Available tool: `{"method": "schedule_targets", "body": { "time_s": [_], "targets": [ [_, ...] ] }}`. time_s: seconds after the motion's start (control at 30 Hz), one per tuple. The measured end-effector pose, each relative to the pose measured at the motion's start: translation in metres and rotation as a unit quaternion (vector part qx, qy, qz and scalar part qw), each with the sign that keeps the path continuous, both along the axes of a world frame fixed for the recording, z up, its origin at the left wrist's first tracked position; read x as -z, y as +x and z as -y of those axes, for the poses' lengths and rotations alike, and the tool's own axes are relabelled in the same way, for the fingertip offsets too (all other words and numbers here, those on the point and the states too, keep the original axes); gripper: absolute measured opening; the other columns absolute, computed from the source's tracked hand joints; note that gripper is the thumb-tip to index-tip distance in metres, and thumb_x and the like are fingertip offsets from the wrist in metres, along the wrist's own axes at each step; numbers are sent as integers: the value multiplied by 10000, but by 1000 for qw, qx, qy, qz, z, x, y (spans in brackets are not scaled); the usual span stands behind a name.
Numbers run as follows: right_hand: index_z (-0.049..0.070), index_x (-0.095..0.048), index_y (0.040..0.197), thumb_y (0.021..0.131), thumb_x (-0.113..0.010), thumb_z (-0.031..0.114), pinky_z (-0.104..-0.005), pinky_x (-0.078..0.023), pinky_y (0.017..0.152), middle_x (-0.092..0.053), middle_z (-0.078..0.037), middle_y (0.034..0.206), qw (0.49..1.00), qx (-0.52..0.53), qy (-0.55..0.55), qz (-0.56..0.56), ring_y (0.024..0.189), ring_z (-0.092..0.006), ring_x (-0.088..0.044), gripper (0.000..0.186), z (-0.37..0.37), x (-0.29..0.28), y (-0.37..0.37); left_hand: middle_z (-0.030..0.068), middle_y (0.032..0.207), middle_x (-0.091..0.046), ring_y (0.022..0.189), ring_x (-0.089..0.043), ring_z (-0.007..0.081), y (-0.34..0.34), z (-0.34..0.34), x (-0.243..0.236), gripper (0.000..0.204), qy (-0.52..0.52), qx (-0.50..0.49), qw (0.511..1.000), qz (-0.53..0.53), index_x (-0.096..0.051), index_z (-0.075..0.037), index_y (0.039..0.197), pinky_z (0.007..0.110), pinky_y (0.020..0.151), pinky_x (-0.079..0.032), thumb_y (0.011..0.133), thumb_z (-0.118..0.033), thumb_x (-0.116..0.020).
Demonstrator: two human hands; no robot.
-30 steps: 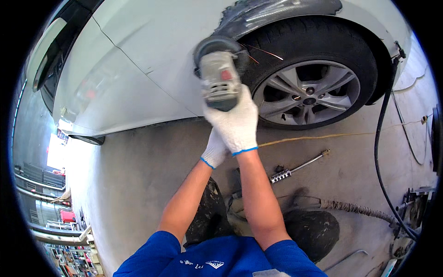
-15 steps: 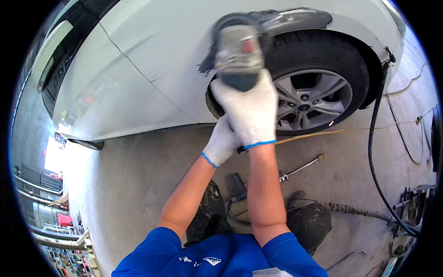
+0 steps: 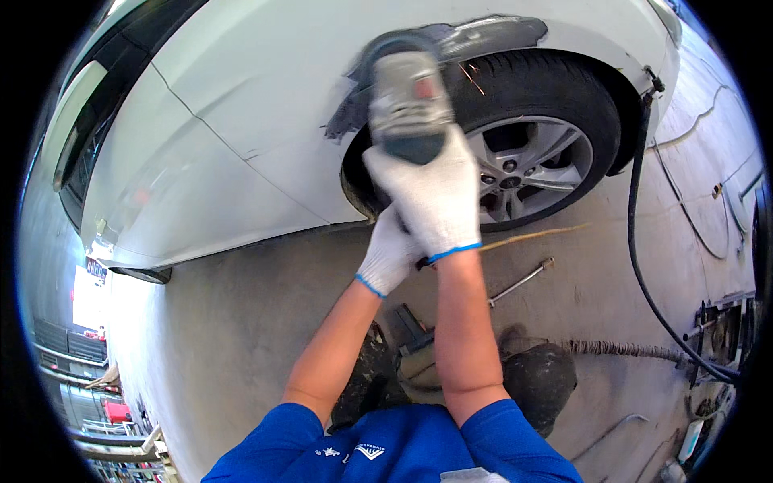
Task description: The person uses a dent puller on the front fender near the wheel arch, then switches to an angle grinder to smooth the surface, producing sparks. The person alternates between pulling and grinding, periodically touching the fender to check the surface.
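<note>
Now the angle grinder [image 3: 407,101] sits higher and further along the wheel arch than it did a second ago; then it was down on the white panel left of the tyre, and since then I have walked it up onto the bare grey patch [image 3: 475,36] above the tyre [image 3: 555,88]; a few thin sparks streak off to its right, so I judge the disc is biting metal there, though the disc itself is hidden under the tool's body. My right hand [image 3: 435,197], in a white knit glove with a blue cuff, is wrapped fully closed round the rear of the grinder; my left hand [image 3: 386,253], gloved the same, is tucked underneath and behind it, fingers curled, and I cannot tell whether it clasps the tool's tail or only braces my other wrist. Both forearms are stretched further out than before; the reach is long, so steadiness matters. The stripped patch already runs along the top of the arch, which suggests the work is following that edge toward the front of the white car [image 3: 241,105]. On the concrete floor [image 3: 225,338] lie a long wrench [image 3: 519,282] near my right forearm and a black hose [image 3: 644,266] curving past the alloy wheel [image 3: 527,169].
</note>
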State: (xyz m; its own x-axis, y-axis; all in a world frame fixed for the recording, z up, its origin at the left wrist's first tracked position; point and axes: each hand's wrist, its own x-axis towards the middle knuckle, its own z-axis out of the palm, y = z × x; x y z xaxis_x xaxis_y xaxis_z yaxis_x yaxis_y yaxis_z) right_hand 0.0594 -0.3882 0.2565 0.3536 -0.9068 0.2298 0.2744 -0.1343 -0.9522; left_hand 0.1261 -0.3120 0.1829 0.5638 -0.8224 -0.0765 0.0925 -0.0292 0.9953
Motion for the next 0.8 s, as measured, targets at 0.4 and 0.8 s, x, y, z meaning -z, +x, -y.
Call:
{"method": "schedule_targets", "body": {
  "time_s": [0.4,0.8],
  "targets": [
    [-47,-645,1080,738,-862,258,-360,-581,837,-758,-193,976,998,35,-5,47,920,-265,-754,507,20,-15,-20,125,1152,-735,1086,-677,166,-8,13,-30,625,86,74,972,204,-617,32,1247,328,948,-531,735,-200,-892],
    [-34,-664,1059,735,-844,273,-365,-578,858,-755,-173,990,998,18,-16,56,933,-253,-746,481,34,-12,-32,137,1097,-750,1051,-705,192,-28,23,-39,539,89,58,970,221,-644,28,1202,346,925,-540,769,-198,-872]
  ]
}}
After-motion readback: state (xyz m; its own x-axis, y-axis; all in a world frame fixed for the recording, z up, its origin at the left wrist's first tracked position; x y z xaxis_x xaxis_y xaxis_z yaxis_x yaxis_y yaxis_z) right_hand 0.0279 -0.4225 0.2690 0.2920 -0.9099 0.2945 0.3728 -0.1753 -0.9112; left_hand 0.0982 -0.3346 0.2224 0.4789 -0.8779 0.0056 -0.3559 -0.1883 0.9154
